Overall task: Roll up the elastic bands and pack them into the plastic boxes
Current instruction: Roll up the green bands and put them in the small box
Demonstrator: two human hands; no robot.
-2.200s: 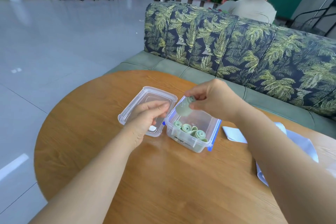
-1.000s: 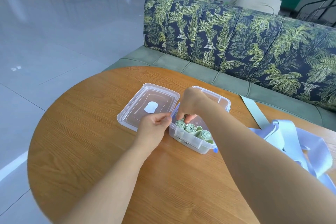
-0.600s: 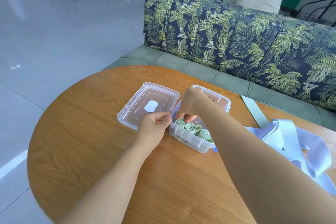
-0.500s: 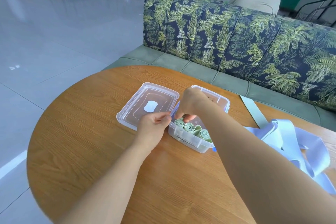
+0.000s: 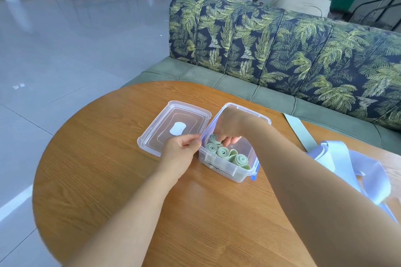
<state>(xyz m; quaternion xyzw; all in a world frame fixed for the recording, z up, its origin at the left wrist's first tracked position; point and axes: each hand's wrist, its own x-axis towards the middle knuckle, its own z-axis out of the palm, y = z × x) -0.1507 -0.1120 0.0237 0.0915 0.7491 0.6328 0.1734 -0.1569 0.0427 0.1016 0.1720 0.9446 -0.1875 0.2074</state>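
A clear plastic box [image 5: 227, 169] with blue clips stands on the round wooden table [image 5: 104, 180]. Several rolled green elastic bands [image 5: 223, 151] lie inside it. My right hand [image 5: 230, 125] reaches down into the box, its fingers curled around a green roll [image 5: 214, 139] at the far left of the row. My left hand [image 5: 180, 154] pinches the box's left rim at its near corner. The clear lid [image 5: 173, 128] lies flat just left of the box.
Loose light-blue bands [image 5: 351, 171] and one flat green band [image 5: 300, 134] lie on the table to the right. A leaf-patterned sofa [image 5: 282, 50] runs behind the table, with a person sitting beyond it. Tiled floor spreads to the left.
My right hand brought a green roll down from above the box and into it. My left hand left the lid and took hold of the box's rim.
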